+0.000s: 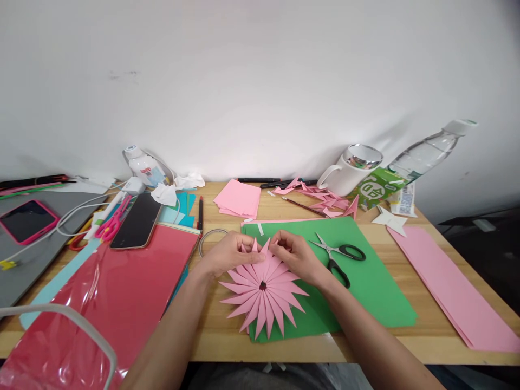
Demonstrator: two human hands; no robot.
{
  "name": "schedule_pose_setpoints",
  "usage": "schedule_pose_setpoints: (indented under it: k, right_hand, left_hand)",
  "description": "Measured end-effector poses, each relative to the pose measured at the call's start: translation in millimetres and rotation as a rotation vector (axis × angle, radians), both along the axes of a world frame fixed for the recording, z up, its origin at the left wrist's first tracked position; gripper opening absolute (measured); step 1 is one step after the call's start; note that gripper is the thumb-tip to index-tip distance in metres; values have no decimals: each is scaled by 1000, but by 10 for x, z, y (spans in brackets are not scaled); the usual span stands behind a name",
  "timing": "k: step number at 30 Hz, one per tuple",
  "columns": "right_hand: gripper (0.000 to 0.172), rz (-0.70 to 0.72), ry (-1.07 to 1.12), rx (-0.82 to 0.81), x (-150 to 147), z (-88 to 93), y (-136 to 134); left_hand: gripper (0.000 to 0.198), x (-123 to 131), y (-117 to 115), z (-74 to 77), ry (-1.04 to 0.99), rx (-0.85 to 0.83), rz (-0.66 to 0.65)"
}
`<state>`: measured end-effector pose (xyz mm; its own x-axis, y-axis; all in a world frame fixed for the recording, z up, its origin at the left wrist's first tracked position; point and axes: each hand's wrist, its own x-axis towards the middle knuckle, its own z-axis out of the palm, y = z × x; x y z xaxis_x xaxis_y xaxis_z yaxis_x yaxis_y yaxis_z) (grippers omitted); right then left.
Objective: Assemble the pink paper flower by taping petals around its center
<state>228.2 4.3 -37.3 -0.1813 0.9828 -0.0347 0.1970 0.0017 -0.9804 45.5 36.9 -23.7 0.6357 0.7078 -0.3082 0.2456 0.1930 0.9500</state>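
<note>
Flower: a pink folded-paper flower with many pointed petals around a dark centre (263, 295) lies flat on the wooden table, its lower half over the left edge of a green sheet.
Flower and hands: both hands meet at the flower's far rim; the rest of the petals spread toward the person, bare of any touch.
Left hand: the left hand (229, 253) rests on the upper left petals, fingers curled, thumb and fingertips pinching a petal tip.
Right hand: the right hand (296, 255) comes in from the upper right, fingers bent, pinching the neighbouring petal just beside the left fingertips.
Green sheet: a large green paper sheet (377, 287) lies under the right hand and forearm.
Scissors: black-handled steel scissors (338, 254) lie on the green sheet, just right of the right hand, apart from it.
Red sheet: a glossy red paper pack in clear wrap (109, 292) lies left of the left arm, a dark phone (137, 221) on its far edge.
Far side: a stack of pink square papers (238, 198), loose pink folded pieces (325, 199), a white mug (349, 168).
Right edge: long pink paper strips (450, 287) lie well apart from the flower.
Table: light wooden tabletop (219, 336).
</note>
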Motion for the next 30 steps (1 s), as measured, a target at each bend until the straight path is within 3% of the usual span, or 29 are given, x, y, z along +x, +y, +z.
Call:
schedule_pose_setpoints:
  k: [5, 9, 14, 20, 24, 30]
  right_hand:
    - [25, 170, 28, -101, 168, 49, 16]
    - [28, 152, 66, -188, 211, 33, 4]
    - [31, 42, 98, -105, 110, 8, -26]
    - [34, 17, 48, -27, 108, 33, -36]
    - [31, 83, 57, -9, 71, 26, -51]
    - [34, 139, -12, -5, 19, 3, -60]
  left_hand:
    - [34, -26, 23, 50, 70, 50, 77]
    - [35, -36, 31, 72, 115, 63, 125]
    - [37, -11, 9, 82, 139, 112, 130]
    - [33, -56, 9, 138, 84, 122, 63]
    - [38, -86, 26, 125, 54, 147, 106]
    - [26, -45, 19, 58, 81, 120, 164]
